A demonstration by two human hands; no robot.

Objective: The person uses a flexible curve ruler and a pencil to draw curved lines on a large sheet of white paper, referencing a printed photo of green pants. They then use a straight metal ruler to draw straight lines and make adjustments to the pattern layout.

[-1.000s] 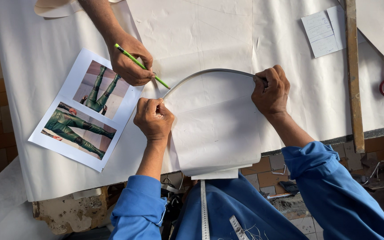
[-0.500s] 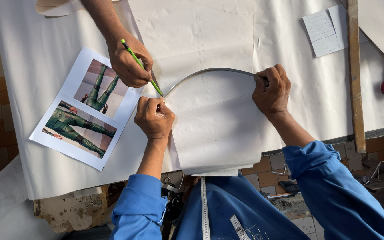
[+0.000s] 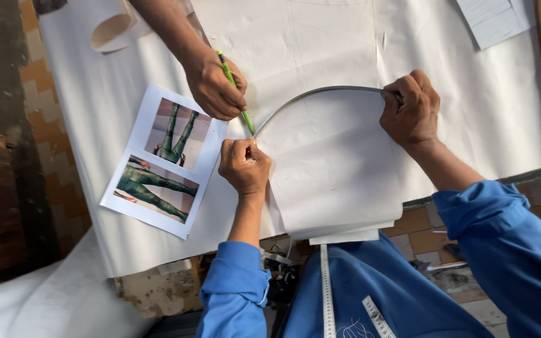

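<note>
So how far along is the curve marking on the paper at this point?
Done: the flexible strip is bent into an arc on the white paper, pinned by the left hand and right hand. In hand: another person's hand has the green pencil tip at the arc's left end. Left: no traced line is visible along it.

Bent strip on paper sheet, printed page left (2 photos)
</note>
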